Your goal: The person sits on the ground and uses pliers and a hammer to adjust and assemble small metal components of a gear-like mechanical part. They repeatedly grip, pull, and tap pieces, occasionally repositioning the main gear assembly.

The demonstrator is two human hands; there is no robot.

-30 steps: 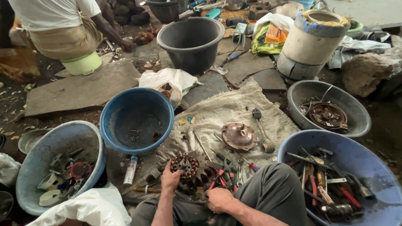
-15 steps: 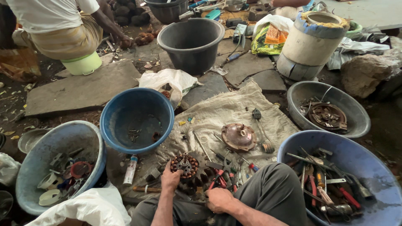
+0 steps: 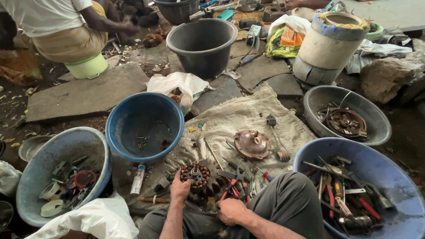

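Moved: nothing, both my hands stay put
Left hand (image 3: 180,189): gripping the stator (image 3: 200,179) (copper coils up)
Right hand (image 3: 231,210): curled, contents unclear, by the pliers (image 3: 233,186)

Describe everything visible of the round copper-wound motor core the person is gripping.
The round motor core with copper windings is a dark, dirty metal ring with reddish-brown coils spaced around it and a short grey shaft stub standing up at its centre. It sits flat, face up, on the pale sackcloth in front of the person's knees. The left hand grips its near edge; the right hand rests beside it, over the red-handled pliers. Its underside is hidden.
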